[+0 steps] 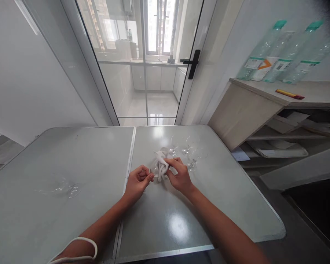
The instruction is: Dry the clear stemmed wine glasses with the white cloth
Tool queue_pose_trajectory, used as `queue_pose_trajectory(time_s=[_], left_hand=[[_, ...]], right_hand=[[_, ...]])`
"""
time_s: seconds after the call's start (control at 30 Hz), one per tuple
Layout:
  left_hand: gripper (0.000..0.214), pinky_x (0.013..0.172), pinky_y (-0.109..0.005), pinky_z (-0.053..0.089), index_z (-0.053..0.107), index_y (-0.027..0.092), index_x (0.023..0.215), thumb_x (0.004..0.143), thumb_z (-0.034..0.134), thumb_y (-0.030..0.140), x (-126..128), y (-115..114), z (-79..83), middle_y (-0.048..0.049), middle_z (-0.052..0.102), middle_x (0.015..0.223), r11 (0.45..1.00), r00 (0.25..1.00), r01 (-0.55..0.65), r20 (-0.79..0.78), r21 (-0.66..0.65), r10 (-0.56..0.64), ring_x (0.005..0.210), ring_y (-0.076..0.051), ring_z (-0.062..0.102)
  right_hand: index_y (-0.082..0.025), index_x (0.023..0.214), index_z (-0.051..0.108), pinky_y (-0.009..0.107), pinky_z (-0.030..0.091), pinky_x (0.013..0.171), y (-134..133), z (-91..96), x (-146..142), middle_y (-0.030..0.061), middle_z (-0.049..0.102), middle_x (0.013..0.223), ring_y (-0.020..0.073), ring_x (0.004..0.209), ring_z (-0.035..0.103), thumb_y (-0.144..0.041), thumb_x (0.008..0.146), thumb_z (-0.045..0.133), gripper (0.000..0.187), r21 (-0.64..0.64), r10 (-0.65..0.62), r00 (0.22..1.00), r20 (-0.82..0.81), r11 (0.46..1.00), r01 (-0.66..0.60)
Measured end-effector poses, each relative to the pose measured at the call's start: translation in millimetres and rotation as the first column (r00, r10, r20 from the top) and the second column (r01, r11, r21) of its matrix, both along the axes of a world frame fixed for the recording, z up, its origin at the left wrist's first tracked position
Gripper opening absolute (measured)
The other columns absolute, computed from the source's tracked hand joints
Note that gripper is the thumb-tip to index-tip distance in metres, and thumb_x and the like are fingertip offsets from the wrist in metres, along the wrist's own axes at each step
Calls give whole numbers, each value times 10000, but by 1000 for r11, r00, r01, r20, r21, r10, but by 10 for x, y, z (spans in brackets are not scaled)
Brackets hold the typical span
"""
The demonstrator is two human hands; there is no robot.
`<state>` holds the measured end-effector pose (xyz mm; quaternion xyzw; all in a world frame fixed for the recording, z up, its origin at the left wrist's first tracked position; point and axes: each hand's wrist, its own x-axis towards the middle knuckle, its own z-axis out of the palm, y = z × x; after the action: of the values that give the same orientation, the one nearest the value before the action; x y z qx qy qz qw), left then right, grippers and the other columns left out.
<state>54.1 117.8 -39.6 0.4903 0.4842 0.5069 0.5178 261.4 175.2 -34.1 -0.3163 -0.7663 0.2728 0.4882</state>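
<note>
Over the middle of the table, my right hand (179, 174) is closed on a bunched white cloth (162, 167). My left hand (139, 180) is beside it, thumb and fingers pinched on a clear glass (153, 171), of which only a small part shows against the cloth. How much of that glass lies inside the cloth is hidden. Just beyond my right hand several clear stemmed glasses stand on the table, among them one glass (173, 150) nearest the cloth and another glass (191, 165) to its right. Far to the left there is one more stemmed glass (74, 190), its outline faint.
The grey-green table (99, 154) has a metal seam down its middle. Behind it is a glazed door (159, 84) with a black handle (193, 64). At right, a wooden shelf unit (247, 106) carries several plastic bottles (275, 68) and a yellow-red packet (289, 94).
</note>
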Motion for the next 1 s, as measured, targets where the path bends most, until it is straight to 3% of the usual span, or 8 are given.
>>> queue_pose_trajectory(time_s=[0.13, 0.23, 0.33, 0.43, 0.57, 0.73, 0.83, 1.0], left_hand=[[421, 461, -178, 242, 463, 192, 809, 878, 767, 476, -5, -5, -42, 9, 651, 699, 996, 993, 87, 82, -4, -86, 465, -31, 345], [478, 427, -177, 201, 414, 208, 798, 864, 762, 530, -2, 11, -84, 28, 621, 661, 981, 961, 195, 203, -18, -187, 420, -17, 278], [483, 419, -176, 201, 406, 213, 813, 865, 758, 539, -17, 36, -81, 40, 601, 646, 976, 948, 217, 240, -10, -209, 409, -16, 278], [460, 420, -176, 196, 408, 213, 832, 883, 748, 519, -32, 52, -61, 40, 598, 657, 976, 945, 220, 246, 11, -215, 413, -14, 274], [500, 430, -178, 199, 384, 218, 811, 865, 752, 553, -15, 41, -67, 53, 554, 637, 970, 945, 241, 230, -11, -232, 430, -23, 293], [468, 477, -189, 294, 417, 208, 801, 855, 768, 513, 11, -10, -117, 27, 545, 647, 949, 948, 312, 82, -37, -308, 517, -72, 426], [392, 539, -206, 358, 474, 187, 785, 872, 755, 446, 6, -36, -120, 19, 525, 670, 959, 956, 283, -92, 24, -280, 583, -93, 477], [284, 572, -225, 376, 555, 170, 741, 871, 738, 345, -36, -57, -66, 9, 549, 662, 943, 926, 296, -289, 153, -244, 608, -107, 491]], right_hand=[[-289, 1121, 758, 445, 457, 875, -26, 14, 12, 33, 725, 835, 213, 754, 644, -160, 969, 530, 303, 152, -93, 991, -93, 983, 106], [-292, 1160, 734, 412, 484, 857, -36, 69, 7, 54, 725, 974, 227, 858, 645, -267, 994, 576, 231, 5, 16, 987, -157, 1000, -16], [-268, 1206, 668, 371, 494, 838, -61, 103, -47, 70, 661, 1078, 226, 921, 610, -376, 982, 629, 252, -155, 170, 967, -190, 967, -201], [-263, 1254, 591, 355, 488, 845, -93, 113, -107, 70, 581, 1086, 217, 935, 567, -430, 1014, 561, 294, -215, 184, 949, -257, 946, -242], [-271, 1375, 529, 366, 467, 938, -98, 180, -99, 78, 577, 1169, 233, 1031, 563, -433, 1019, 553, 392, -263, 242, 952, -186, 921, -286], [-236, 1274, 621, 346, 453, 948, -71, 258, -52, 61, 660, 1156, 230, 1041, 603, -411, 1039, 513, 312, -339, 314, 939, -141, 876, -344], [-218, 1021, 667, 283, 450, 780, -73, 226, -67, 11, 628, 895, 174, 826, 567, -432, 1028, 537, 251, -473, 261, 931, -256, 806, -355], [-207, 888, 653, 246, 410, 615, -96, 104, -134, -18, 588, 751, 137, 656, 502, -532, 927, 674, 328, -688, 51, 858, -511, 575, -444]])
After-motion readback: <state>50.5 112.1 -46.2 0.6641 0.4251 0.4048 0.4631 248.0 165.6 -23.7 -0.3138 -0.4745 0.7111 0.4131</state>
